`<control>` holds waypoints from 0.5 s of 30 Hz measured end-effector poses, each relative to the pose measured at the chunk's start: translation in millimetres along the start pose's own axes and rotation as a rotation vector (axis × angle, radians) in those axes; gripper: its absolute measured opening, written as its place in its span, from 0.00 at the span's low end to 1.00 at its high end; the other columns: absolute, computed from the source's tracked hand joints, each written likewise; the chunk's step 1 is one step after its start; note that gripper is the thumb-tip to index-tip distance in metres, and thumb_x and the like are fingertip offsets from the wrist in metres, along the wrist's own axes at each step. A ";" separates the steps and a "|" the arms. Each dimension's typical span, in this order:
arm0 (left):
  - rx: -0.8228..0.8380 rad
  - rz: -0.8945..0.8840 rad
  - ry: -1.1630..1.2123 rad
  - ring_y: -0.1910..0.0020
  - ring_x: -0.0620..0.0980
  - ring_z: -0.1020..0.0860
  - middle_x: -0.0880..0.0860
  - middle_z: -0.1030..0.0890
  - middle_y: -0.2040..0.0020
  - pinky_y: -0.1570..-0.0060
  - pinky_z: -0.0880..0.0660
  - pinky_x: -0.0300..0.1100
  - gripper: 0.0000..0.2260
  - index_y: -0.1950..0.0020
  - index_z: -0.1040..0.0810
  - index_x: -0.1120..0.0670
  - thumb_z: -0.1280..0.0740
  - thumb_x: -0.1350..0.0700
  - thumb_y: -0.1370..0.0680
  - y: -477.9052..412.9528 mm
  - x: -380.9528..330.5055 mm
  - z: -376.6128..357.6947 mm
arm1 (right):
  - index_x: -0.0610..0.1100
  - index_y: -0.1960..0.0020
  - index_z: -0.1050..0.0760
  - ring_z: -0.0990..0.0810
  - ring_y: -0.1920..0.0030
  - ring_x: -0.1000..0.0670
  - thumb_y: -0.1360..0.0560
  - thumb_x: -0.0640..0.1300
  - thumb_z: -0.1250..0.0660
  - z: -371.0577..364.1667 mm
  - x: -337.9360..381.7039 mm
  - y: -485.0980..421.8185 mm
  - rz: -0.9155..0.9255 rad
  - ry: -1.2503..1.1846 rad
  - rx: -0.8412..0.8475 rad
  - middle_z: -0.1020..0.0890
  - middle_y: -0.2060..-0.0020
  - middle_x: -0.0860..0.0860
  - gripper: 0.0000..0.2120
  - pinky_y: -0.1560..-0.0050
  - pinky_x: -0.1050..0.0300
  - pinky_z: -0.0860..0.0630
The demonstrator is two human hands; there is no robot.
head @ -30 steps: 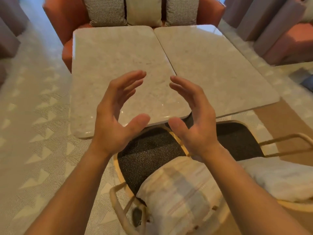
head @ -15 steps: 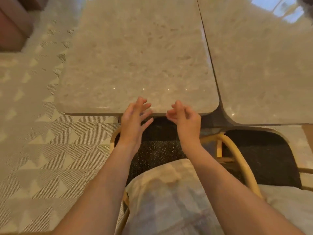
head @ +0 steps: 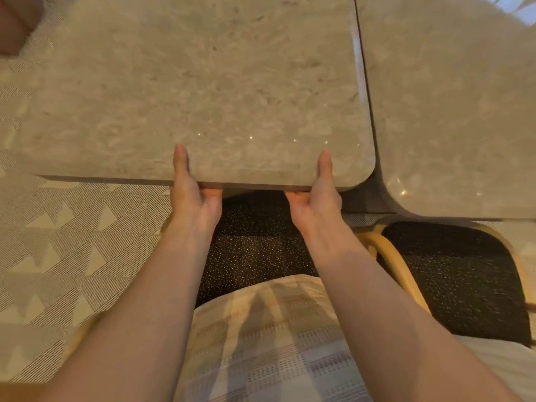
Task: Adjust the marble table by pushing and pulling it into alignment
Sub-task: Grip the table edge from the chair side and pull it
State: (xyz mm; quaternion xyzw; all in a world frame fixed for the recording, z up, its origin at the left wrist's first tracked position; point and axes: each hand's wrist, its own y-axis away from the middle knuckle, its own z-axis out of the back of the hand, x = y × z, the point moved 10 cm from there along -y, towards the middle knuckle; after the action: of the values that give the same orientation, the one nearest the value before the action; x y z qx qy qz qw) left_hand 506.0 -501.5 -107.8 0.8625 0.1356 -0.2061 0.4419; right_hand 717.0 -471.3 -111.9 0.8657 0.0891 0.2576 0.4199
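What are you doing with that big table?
A person is gripping the near edge of the marble table with both hands. The left hand and the right hand each have a thumb on top and fingers tucked under the edge. A second marble table sits right beside it on the right, with a thin gap between them, and its near edge sits closer to the person, so the two edges are not in line. Dark chairs sit below.

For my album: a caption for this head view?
Both hands, left hand and right hand, grip the near edge of the marble table.
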 end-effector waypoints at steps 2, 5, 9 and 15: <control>0.001 -0.025 0.012 0.39 0.58 0.11 0.58 0.11 0.39 0.39 0.14 0.58 0.19 0.30 0.19 0.56 0.25 0.48 0.17 -0.2 0.2 -1.2 | 0.46 0.45 0.27 0.16 0.35 0.36 0.22 0.46 0.23 2.5 2.6 -1.1 0.009 0.015 -0.004 0.15 0.39 0.40 0.14 0.35 0.30 0.18; -0.003 -0.054 0.014 0.41 0.58 0.11 0.58 0.10 0.41 0.41 0.13 0.57 0.18 0.30 0.19 0.56 0.26 0.49 0.17 0.0 3.4 0.6 | 0.45 0.42 0.27 0.15 0.37 0.36 0.22 0.46 0.22 6.6 5.7 -3.5 0.030 0.041 -0.005 0.15 0.41 0.40 0.16 0.37 0.31 0.16; -0.004 -0.069 0.019 0.38 0.58 0.12 0.58 0.12 0.37 0.40 0.14 0.58 0.21 0.28 0.21 0.57 0.24 0.50 0.18 -1.1 6.2 4.4 | 0.43 0.37 0.26 0.15 0.36 0.35 0.22 0.45 0.22 6.6 9.6 -8.9 0.034 0.046 0.035 0.15 0.37 0.39 0.18 0.37 0.30 0.17; 0.016 -0.096 -0.011 0.35 0.58 0.13 0.58 0.13 0.34 0.39 0.14 0.57 0.21 0.27 0.21 0.57 0.25 0.50 0.17 -0.6 2.2 3.2 | 0.40 0.33 0.24 0.15 0.35 0.35 0.22 0.43 0.23 4.9 9.8 -10.7 0.060 0.034 0.092 0.15 0.36 0.38 0.21 0.35 0.31 0.18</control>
State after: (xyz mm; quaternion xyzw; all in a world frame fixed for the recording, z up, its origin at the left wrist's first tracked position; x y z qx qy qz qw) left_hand 506.9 -503.7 -110.9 0.8573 0.1725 -0.2329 0.4254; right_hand 728.5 -464.2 -119.0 0.8818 0.0822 0.2803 0.3703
